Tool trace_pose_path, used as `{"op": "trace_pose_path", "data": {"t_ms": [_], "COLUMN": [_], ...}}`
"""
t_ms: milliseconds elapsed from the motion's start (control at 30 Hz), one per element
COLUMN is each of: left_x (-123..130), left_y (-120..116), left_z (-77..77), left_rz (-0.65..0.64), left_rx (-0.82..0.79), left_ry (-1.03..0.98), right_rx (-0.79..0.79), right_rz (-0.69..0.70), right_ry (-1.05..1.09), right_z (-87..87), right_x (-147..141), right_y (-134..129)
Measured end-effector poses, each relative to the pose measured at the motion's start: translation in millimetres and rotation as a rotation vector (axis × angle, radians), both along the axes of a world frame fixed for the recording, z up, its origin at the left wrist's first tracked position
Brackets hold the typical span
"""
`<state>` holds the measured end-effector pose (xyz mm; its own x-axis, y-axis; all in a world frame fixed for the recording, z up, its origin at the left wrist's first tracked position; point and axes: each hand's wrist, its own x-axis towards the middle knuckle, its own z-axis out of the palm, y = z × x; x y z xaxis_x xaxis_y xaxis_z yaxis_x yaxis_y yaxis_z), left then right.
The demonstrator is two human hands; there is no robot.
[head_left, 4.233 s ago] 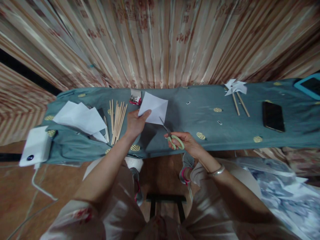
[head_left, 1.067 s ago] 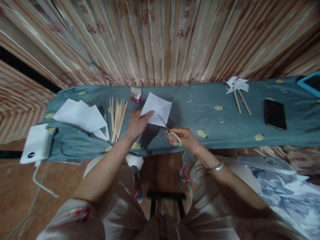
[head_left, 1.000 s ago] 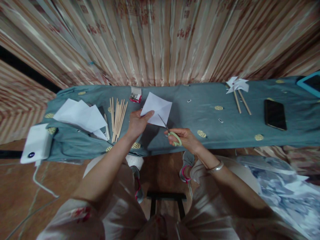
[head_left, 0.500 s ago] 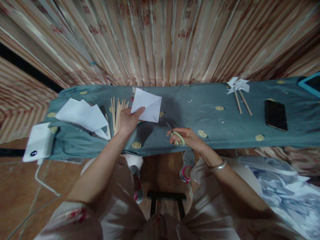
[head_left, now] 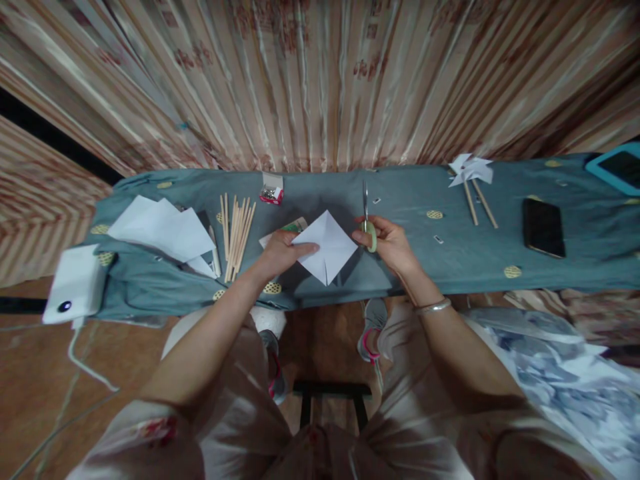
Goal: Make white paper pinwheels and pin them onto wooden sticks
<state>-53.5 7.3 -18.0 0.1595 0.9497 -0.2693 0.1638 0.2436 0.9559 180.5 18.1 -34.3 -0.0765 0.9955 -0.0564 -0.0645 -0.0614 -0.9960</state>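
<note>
A square of white paper [head_left: 331, 245] is pinched at its left corner by my left hand [head_left: 286, 252], thumb on top. It lies diamond-wise toward me, with crease lines and a slit running up from its near corner. My right hand [head_left: 387, 243] is closed round the pale green handles of a pair of scissors [head_left: 371, 230]. The blades point away from me toward the curtain and look closed. The thumb of that hand is close to the paper's right corner; whether it touches cannot be made out. Behind my left hand a flat printed packet [head_left: 298, 227] is partly covered.
Wooden sticks [head_left: 241, 237], white paper sheets [head_left: 160, 230], a pen [head_left: 215, 250] and a red box of small metal pieces [head_left: 271, 191] lie left. Paper pinwheels on sticks [head_left: 471, 175], a phone [head_left: 544, 227] and a blue-framed tablet [head_left: 620, 168] lie right. A white device [head_left: 75, 283] hangs at the cloth's left edge.
The paper has moved right and nearer me and turned to a diamond. The scissors have swung from pointing at the paper to pointing away from me. The red box has come into full view.
</note>
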Motion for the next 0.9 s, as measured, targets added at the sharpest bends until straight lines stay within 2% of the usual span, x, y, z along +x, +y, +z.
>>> {"op": "trace_pose_path", "data": {"t_ms": [133,267,400,567,700,900], "left_x": [4,4,6,17,30,46], "left_y": [2,3,3,-1,-4,-4], "left_z": [-7.0,-9.3,-3.5,-0.2,-1.7,-0.2], "left_rz": [-0.041,-0.011,0.044,0.119,0.096,0.160], "left_rx": [-0.001,0.024,0.021,0.032,0.057,0.108], "left_ry": [-0.012,-0.016,-0.172,-0.433,-0.408,-0.377], "right_rx": [-0.048,-0.083,-0.083,-0.051,-0.037,-0.004], "right_rz": [0.146,0.175,0.093,-0.117,-0.199,-0.176], "right_ry": [0.008,-0.003,0.027,0.032,0.050,-0.006], "right_z": [5.3,8.4,8.8,3.2,-0.9,1.0], "right_x": [-1,-2,-2,-11,-24,-39], "right_y": [0,-2,-1,5,7,5]}}
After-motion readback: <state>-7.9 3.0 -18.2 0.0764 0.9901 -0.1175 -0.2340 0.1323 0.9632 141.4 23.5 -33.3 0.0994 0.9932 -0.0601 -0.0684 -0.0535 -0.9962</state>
